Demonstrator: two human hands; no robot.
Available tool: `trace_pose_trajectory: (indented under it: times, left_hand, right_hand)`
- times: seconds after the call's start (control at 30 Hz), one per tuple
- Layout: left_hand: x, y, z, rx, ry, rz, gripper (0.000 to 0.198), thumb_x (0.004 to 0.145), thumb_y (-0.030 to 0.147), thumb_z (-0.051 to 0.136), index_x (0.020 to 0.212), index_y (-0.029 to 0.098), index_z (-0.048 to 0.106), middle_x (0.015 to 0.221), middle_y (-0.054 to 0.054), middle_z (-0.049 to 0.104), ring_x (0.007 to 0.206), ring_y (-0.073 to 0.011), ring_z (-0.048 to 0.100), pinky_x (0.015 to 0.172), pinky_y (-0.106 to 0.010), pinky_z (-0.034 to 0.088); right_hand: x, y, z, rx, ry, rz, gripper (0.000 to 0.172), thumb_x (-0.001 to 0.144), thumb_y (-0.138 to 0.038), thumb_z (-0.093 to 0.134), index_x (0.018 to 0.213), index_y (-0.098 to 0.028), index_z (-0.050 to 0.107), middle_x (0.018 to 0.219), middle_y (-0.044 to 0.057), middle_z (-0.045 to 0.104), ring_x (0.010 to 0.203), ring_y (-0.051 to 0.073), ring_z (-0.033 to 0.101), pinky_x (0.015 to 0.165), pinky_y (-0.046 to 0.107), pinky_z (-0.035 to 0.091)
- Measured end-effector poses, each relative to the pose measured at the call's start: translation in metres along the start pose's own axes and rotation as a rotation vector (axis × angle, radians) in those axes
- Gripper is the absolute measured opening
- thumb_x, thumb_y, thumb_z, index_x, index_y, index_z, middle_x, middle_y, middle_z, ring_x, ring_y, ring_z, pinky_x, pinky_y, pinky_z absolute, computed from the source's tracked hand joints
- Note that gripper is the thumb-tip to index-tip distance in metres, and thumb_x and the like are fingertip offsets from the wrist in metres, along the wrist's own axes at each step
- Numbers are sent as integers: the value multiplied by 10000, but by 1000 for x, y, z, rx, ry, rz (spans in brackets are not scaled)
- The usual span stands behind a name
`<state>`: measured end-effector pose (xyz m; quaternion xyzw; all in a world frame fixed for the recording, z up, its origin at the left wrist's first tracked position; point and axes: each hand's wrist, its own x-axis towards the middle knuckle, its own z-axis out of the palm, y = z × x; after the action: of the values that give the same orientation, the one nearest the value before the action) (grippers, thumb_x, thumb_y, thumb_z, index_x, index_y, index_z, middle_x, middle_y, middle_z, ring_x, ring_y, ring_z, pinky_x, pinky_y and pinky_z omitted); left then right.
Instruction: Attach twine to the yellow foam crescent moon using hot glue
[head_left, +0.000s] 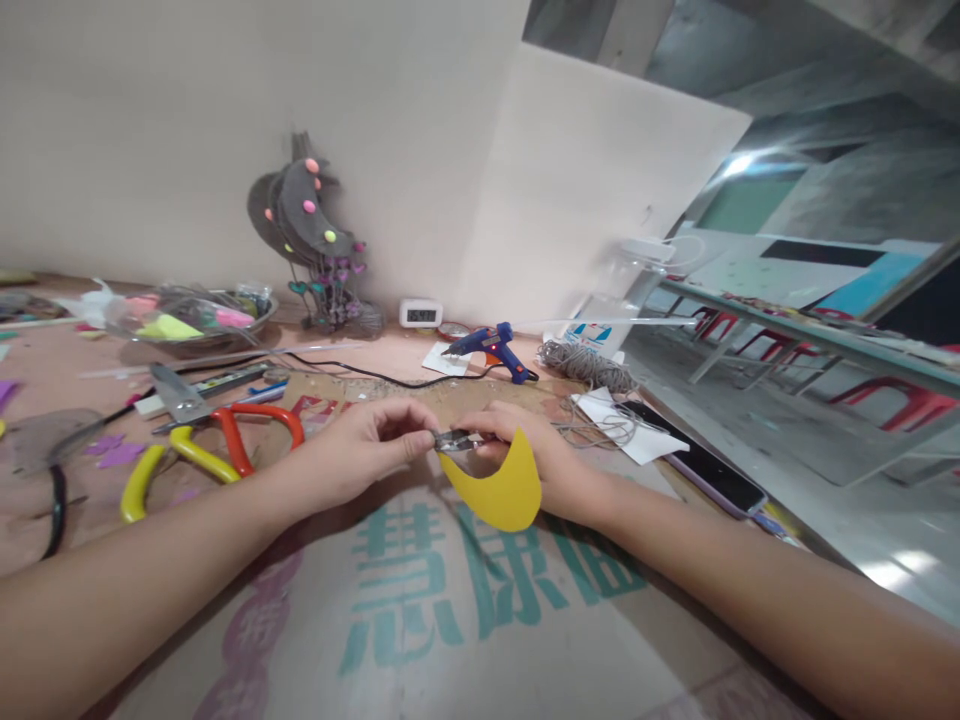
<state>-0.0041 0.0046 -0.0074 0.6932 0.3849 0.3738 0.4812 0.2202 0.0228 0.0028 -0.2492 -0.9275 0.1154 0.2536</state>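
A yellow crescent-shaped piece (495, 492) hangs below my hands, over a printed cardboard sheet (420, 670). My left hand (382, 445) pinches the crescent's left tip between thumb and fingers. Closed around a small metal tool (461, 440), my right hand (525, 450) sits just behind the crescent's right side. The tool's tip meets my left fingertips at the crescent's left tip. Part of my right hand's fingers is hidden by the yellow piece.
Red-handled scissors (240, 440) and yellow-handled pliers (142, 485) lie left. Behind are a blue glue gun (506, 350), a white clock (421, 313), grey crescents (304, 215) and a bowl (202, 340). Grey cord (589, 368) and a phone (712, 470) are right.
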Motion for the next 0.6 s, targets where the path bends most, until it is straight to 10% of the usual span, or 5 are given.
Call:
trace_pose_trajectory:
  times: [0.6]
  left_hand:
    - [2, -3, -1, 32, -36, -16, 240, 756, 385, 559, 852, 171, 612, 770, -11, 596, 685, -127, 521, 613, -235, 399]
  right_hand:
    - [-1, -2, -2, -64, 15, -22, 248, 853, -136, 437, 1069, -199, 539, 866, 51, 560, 811, 160, 507, 714, 278, 404]
